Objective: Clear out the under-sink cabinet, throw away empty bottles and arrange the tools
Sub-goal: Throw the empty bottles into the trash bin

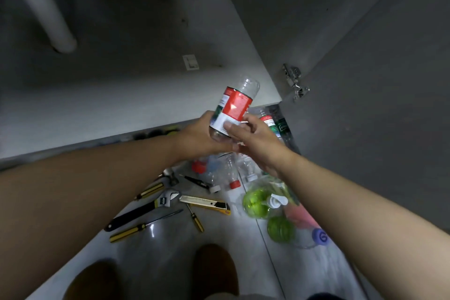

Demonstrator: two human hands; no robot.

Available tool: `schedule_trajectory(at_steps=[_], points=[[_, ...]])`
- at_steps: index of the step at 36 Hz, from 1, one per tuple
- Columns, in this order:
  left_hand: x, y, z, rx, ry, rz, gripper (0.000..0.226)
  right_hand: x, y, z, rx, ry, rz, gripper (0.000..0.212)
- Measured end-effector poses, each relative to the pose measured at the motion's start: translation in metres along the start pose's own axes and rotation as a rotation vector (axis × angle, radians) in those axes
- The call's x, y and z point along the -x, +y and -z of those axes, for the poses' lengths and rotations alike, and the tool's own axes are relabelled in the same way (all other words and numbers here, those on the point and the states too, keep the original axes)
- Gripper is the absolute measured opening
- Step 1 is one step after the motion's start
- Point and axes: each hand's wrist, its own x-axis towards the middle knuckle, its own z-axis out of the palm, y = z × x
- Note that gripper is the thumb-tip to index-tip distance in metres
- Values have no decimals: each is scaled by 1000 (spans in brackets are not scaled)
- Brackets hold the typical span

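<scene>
A clear plastic bottle (237, 102) with a red and white label is held upside down above the cabinet's front edge. My left hand (199, 137) grips its lower end and my right hand (253, 140) holds it from the right, thumb on the label. Below them, several empty bottles (224, 173) with red and white caps lie on the floor. Left of those lie tools: a black-handled adjustable wrench (146, 209), a yellow utility knife (205, 203), yellow-and-black screwdrivers (143, 226), and pliers (168, 178). The cabinet floor (134, 68) is bare except for a small white tag (191, 62).
A white drain pipe (41, 5) descends at the cabinet's back left. The open cabinet door (365, 80) with its metal hinge (295, 83) stands at the right. Green bottles (258, 202) and a pink bottle (302, 217) lie at the right. My shoes (214, 270) are below.
</scene>
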Motion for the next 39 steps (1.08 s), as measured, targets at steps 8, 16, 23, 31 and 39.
schedule_trajectory(at_steps=[8,16,23,31,39], points=[[3,-27,41,3,232,115,70,-49,24,28,736,346,-87,46],[5,-61,70,65,291,196,65,-96,46,50,1085,402,-160,109],[0,-64,69,71,282,177,62,-114,56,45,1159,381,-238,112],[8,6,71,-211,51,105,61,-69,27,52,1121,347,-222,115],[44,116,22,-200,47,1,47,36,-54,63,628,324,39,45]])
